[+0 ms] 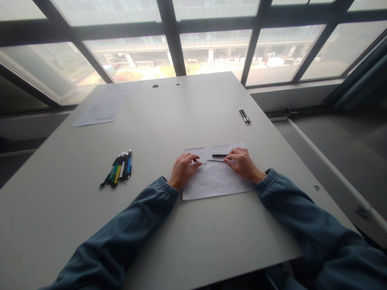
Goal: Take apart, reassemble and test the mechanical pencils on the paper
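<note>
Over a sheet of white paper [217, 186] on the table, my left hand [183, 170] has its thumb and fingers pinched around something small, with a shiny bit showing; its kind is too small to make out. Opposite it, my right hand [242, 164] grips a thin pen refill [215, 160], its tip pointing left toward the left hand. A black pen barrel [219, 155] lies just above the refill, its right end hidden by the right fingers. Faint pencil-like marks are on the sheet between the hands.
Several pens [121, 168] in different colours lie bunched at the left. Two pens [244, 116] lie near the table's right edge. More paper sheets [101, 105] rest at the far left. The white table [157, 129] ends at a window wall.
</note>
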The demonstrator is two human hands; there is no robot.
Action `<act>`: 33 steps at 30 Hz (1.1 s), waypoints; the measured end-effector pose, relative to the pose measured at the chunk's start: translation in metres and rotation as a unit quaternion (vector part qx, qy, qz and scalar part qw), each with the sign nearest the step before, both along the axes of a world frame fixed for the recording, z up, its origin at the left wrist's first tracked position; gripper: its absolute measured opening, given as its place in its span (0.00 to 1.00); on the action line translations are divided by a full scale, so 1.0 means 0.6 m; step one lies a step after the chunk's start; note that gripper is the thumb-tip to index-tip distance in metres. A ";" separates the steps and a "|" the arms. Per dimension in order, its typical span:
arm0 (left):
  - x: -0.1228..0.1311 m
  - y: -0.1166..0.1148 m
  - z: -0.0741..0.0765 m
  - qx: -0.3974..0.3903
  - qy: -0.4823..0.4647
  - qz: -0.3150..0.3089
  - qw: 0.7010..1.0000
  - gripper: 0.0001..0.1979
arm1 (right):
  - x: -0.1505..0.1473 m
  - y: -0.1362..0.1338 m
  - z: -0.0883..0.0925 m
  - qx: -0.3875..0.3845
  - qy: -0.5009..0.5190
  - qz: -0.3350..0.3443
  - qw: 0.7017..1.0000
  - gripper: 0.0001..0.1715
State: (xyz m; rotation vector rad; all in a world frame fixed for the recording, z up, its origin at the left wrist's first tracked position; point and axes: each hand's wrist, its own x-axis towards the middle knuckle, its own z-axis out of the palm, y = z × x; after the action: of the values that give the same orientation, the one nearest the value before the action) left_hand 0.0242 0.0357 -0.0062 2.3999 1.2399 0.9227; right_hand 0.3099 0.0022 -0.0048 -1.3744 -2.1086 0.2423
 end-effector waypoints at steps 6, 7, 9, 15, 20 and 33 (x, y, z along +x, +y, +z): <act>0.000 -0.002 0.003 0.010 -0.028 -0.002 1.000 0.09 | 0.001 -0.001 0.005 0.012 0.029 -0.032 0.999 0.26; 0.000 -0.001 0.002 0.016 -0.034 0.000 0.999 0.08 | 0.001 -0.001 0.005 0.012 0.034 -0.032 0.999 0.26; 0.000 0.000 -0.001 0.027 -0.038 0.003 0.999 0.07 | 0.001 -0.001 0.006 0.012 0.040 -0.030 0.999 0.27; -0.002 0.001 -0.003 0.021 0.007 -0.002 1.000 0.09 | 0.000 -0.002 0.007 0.009 0.046 -0.029 0.998 0.28; 0.000 -0.001 0.001 0.001 0.012 -0.008 1.000 0.11 | 0.000 -0.002 0.006 0.013 0.055 -0.026 0.998 0.26; 0.003 0.001 0.009 0.019 -0.103 0.033 0.994 0.06 | 0.000 -0.003 0.012 0.070 0.112 -0.087 0.987 0.13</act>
State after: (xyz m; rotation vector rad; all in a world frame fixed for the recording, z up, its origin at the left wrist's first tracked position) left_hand 0.0259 0.0363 -0.0009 2.2373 1.2389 1.1892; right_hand 0.3100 0.0003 0.0025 -1.3714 -1.7768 0.1658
